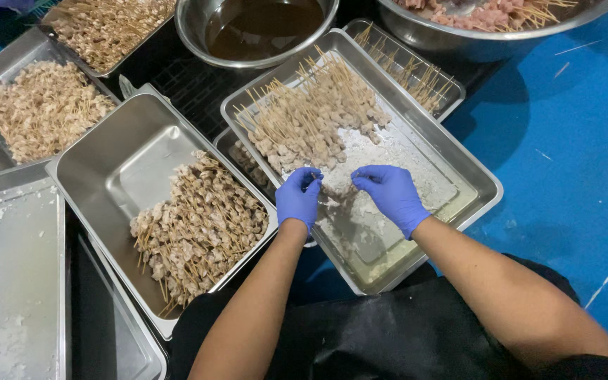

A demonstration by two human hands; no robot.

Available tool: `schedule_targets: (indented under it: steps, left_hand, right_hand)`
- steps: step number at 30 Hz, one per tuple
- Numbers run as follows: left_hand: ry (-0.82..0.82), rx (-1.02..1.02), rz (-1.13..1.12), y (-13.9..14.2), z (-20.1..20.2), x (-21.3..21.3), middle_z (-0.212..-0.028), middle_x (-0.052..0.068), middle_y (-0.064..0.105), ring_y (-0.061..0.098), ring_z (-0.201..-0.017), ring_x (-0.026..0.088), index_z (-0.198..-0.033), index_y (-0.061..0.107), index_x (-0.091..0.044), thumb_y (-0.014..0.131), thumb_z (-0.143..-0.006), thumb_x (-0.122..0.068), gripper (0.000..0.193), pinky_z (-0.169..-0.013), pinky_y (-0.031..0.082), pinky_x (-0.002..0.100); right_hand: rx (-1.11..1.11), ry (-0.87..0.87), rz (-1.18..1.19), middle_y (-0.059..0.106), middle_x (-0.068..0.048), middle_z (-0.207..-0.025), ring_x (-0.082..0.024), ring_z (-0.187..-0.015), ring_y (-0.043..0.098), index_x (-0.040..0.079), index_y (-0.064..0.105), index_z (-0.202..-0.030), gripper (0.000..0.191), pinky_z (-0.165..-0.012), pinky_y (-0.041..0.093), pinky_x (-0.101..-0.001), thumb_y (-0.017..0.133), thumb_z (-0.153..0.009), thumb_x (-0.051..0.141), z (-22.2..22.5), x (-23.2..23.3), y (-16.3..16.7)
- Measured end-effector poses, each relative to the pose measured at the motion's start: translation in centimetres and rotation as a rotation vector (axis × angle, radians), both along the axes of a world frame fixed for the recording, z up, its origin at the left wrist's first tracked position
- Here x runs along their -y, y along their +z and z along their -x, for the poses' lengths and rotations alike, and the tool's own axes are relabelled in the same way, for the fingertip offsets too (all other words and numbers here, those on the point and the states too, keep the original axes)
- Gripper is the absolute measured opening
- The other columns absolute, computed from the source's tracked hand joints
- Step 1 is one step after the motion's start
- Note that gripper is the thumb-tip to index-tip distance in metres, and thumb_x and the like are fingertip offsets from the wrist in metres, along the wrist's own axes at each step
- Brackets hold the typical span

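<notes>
Both hands are in blue gloves and meet over the middle of a floury steel tray [474, 184]. The left hand [298, 198] and right hand [390, 195] each have the fingers pinched down narrow on the two ends of one skewer [337, 191], a thin stick with small lumps of meat dusted pale with flour. It sits low over the loose white flour [395, 158] at the tray's centre, between the two sets of fingertips. Honestly the skewer is hard to make out: the gloves cover its ends, and the meat blends into the flour under it.

Just behind the hands in the same tray there's a heap of coated skewers [311, 116], sticks fanning out every way. To the left, a deeper steel pan [114, 158] holds another pile of finished skewers [198, 229] at its near end. Under the floury tray another tray [439, 77] pokes out with a few more sticks, mostly hidden.

Further back, a round steel bowl [195, 32] holds dark brown liquid [262, 24]. The big bowl of raw pink meat [490, 14] is cut off at the top edge. Far left is a tray of pale coated pieces [40, 105], and a flat floury tray [8, 274] runs off the left edge. Blue surface [571, 155] on the right.
</notes>
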State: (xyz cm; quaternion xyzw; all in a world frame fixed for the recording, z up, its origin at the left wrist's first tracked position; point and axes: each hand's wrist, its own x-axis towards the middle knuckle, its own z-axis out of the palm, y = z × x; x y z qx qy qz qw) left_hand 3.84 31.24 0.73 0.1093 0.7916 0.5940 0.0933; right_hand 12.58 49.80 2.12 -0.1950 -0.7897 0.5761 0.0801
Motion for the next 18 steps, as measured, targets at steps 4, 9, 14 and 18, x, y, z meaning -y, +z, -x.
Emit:
schedule_targets:
  steps: [4,9,14,18]
  left_hand:
    - [0.039,-0.077,0.038,-0.9,0.1,0.2,-0.097,0.008,0.075,0.074,-0.086,0.017,-0.104,0.076,-0.008,0.072,-0.086,-0.004,0.019,-0.081,0.058,0.031]
    - [0.014,-0.076,0.016,-1.1,0.4,0.1,-0.098,0.008,0.074,0.074,-0.084,0.017,-0.104,0.078,-0.01,0.074,-0.086,-0.004,0.02,-0.079,0.058,0.03]
    - [-0.131,-0.05,0.046,-0.5,-0.6,-0.7,-0.097,0.007,0.074,0.072,-0.081,0.016,-0.112,0.078,-0.014,0.074,-0.086,-0.006,0.028,-0.076,0.058,0.029]
    - [-0.212,0.017,0.07,0.4,-1.4,-1.1,-0.094,0.005,0.077,0.072,-0.082,0.016,-0.125,0.071,-0.017,0.072,-0.085,-0.005,0.042,-0.076,0.057,0.031]
  right_hand:
    - [-0.062,-0.019,0.125,0.079,-0.008,-0.095,-0.011,-0.082,0.073,0.0,0.076,-0.108,0.021,-0.077,0.059,-0.026,0.071,-0.091,0.01,0.1,-0.3,0.4]
    - [-0.048,0.028,-0.058,0.079,-0.009,-0.094,-0.012,-0.08,0.073,0.003,0.076,-0.11,0.022,-0.076,0.059,-0.0275,0.073,-0.091,0.014,-0.2,0.1,0.8]
    - [-0.091,0.111,-0.199,0.079,-0.01,-0.091,-0.014,-0.081,0.075,0.006,0.077,-0.106,0.021,-0.077,0.059,-0.0292,0.075,-0.089,0.018,-0.3,0.6,0.6]
    - [-0.093,0.166,-0.195,0.078,-0.009,-0.093,-0.014,-0.081,0.075,0.007,0.075,-0.108,0.024,-0.076,0.059,-0.0292,0.076,-0.086,0.017,-0.3,0.9,0.2]
